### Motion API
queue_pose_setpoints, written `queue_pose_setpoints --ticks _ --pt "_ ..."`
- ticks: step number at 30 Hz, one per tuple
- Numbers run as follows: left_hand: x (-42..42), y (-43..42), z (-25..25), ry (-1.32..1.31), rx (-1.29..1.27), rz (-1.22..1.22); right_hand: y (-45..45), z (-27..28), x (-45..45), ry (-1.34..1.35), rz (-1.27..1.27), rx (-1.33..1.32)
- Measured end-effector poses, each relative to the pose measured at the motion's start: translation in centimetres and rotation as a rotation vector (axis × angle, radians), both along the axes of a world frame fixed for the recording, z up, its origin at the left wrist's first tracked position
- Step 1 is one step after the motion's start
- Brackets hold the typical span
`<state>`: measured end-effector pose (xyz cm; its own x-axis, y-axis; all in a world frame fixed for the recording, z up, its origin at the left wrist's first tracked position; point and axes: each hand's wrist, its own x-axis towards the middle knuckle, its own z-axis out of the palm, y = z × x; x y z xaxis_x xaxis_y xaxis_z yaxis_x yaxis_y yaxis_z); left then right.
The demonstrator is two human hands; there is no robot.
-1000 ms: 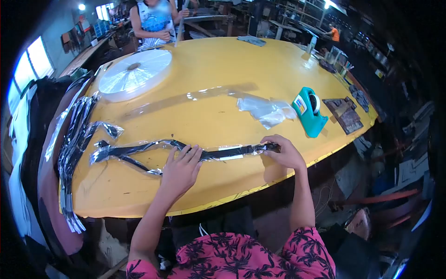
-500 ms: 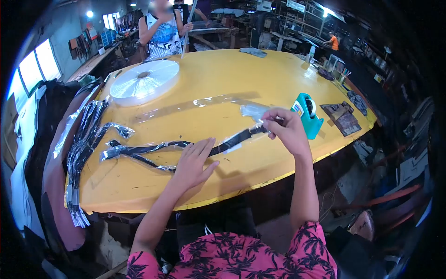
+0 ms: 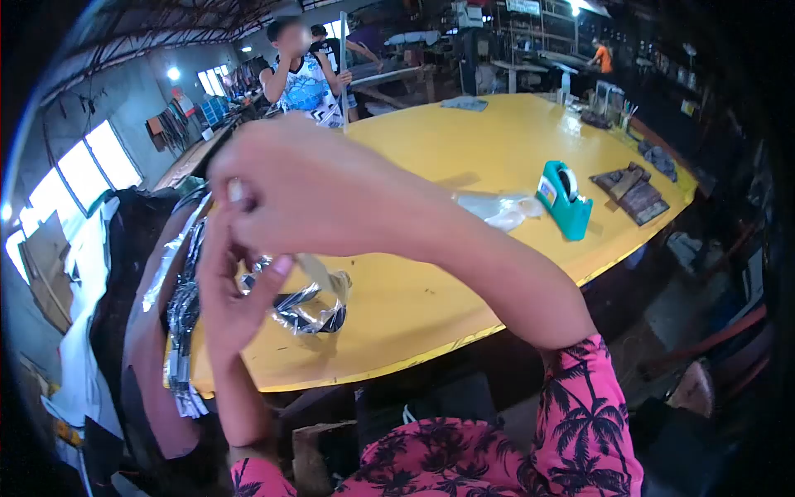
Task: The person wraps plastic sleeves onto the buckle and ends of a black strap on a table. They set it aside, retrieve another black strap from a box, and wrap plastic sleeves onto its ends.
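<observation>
My right hand is raised close to the camera, its fingers closed in a pinch. Whatever they grip, if anything, is hidden. Directly below it and nearly touching is my left hand, thumb and fingers curled at the black strap in clear plastic wrap. The strap is bunched in a loop over the table's near left part, its upper end covered by my hands. A heap of similar wrapped black straps hangs over the left table edge. Both hands hide the area where the roll of clear plastic lay.
On the yellow table stand a green tape dispenser and, beside it, crumpled clear plastic. A brown leather piece lies at the right edge, a grey cloth at the back. A person stands across the table.
My right hand has swung from the right across to the left and up. My left hand has moved left and lifted off the table. The strap, stretched out before, is now bunched.
</observation>
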<state>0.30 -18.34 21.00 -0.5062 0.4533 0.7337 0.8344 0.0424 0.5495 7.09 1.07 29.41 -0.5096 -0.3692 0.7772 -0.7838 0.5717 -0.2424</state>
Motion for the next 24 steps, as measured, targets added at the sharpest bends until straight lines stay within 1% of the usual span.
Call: queue_pose_setpoints --ticks 1,3,5,6,7,8,9,10,11,12,13,14,15,16,17,18,19,20,21,22,23,24 --pt "-0.3 -2.1 1.2 -0.059 -0.118 -0.040 -1.2 0.6 -0.2 -0.036 0.064 0.031" --pt "-1.0 -5.7 1.7 -0.088 -0.133 0.089 -3.2 1.4 -0.2 -0.016 0.114 0.004" --pt "0.5 -7.8 4.9 0.009 -0.308 -0.007 -5.4 1.2 -1.0 0.008 0.177 -0.016" --pt "1.5 -8.7 4.6 -0.072 -0.208 0.151 -6.7 0.7 -1.6 0.147 0.202 -0.093" --pt "1.7 -10.3 4.3 0.009 -0.159 0.310 -7.4 0.9 -1.4 0.283 0.223 -0.172" --pt "1.4 -11.8 4.3 0.072 -0.105 0.379 -7.8 1.1 -1.3 0.204 0.246 -0.107" --pt "1.4 -12.9 4.3 0.136 -0.045 0.449 -8.5 1.1 -1.8 0.202 0.281 -0.115" --pt "1.3 -13.1 5.0 0.135 -0.045 0.488 -9.2 1.2 -2.4 0.284 0.269 -0.172" --pt "0.5 -12.9 6.4 0.210 -0.092 0.445 -10.1 1.4 -3.1 0.361 0.263 -0.226" --pt "0.0 -12.9 7.9 0.279 -0.140 0.410 -8.6 2.5 -1.9 0.162 0.326 -0.092" --pt "0.4 -12.5 9.6 0.141 -0.188 0.362 -7.9 3.2 -1.0 0.006 0.299 -0.140" --pt "0.6 -11.7 11.3 0.004 -0.225 0.313 -9.9 0.8 -4.4 0.530 0.169 -0.395" --pt "0.0 -11.4 12.0 0.107 -0.177 0.580 -10.0 0.9 -4.1 0.518 0.231 -0.392" --pt "0.3 -11.4 13.7 -0.112 -0.153 0.437 -7.9 1.1 -3.3 0.492 0.353 -0.419" --pt "-0.6 -12.5 14.8 -0.065 -0.219 0.519 -5.3 0.8 -3.2 0.464 0.467 -0.445" --pt "-2.0 -14.3 15.9 -0.017 -0.260 0.533 -2.5 0.3 -4.4 0.155 0.200 -0.288" --pt "-2.5 -14.7 16.6 0.100 -0.252 0.607 -0.9 -2.1 -5.3 0.019 0.301 -0.454" --pt "-5.3 -18.5 18.5 -0.010 -0.246 0.618 1.0 -4.3 -6.5 0.000 0.110 -0.449" --pt "-6.4 -20.8 20.4 -0.013 -0.272 0.585 1.5 -6.8 -6.8 -0.147 0.072 -0.665" --pt "-4.7 -18.6 21.9 -0.234 -0.045 0.477 3.1 -8.9 -7.1 -0.283 -0.087 -0.617" --pt "-3.3 -17.1 23.0 -0.111 -0.006 0.659 4.3 -11.6 -7.6 -0.353 -0.170 -0.595" --pt "-4.4 -19.5 25.8 -0.128 -0.016 0.673 5.7 -14.8 -8.3 -0.401 -0.211 -0.579"
